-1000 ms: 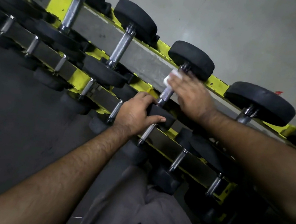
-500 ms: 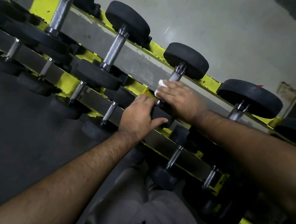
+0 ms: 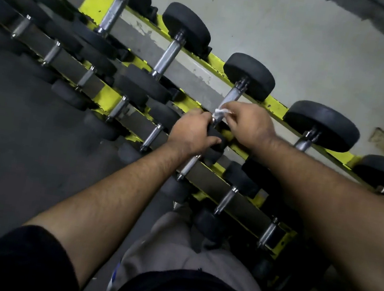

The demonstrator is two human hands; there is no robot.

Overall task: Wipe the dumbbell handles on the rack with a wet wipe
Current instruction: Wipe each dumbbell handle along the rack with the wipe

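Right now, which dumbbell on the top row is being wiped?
The dumbbell third from the right: only its handle has the white wet wipe on it, held by the right hand, while the left hand grips its near head.

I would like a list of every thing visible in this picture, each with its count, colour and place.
dumbbells: many, exact count unclear, black ends with silver handles, in two rows on the rack
rack: one, yellow and grey, runs slantwise from upper left to lower right
wet wipe: one, white, on the handle of an upper-row dumbbell
wall: pale grey, behind the rack
floor: dark grey, at the left
trousers: light grey, bottom centre
left hand: one, grips the near black end of the same dumbbell
right hand: one, pinches the wet wipe against the handle
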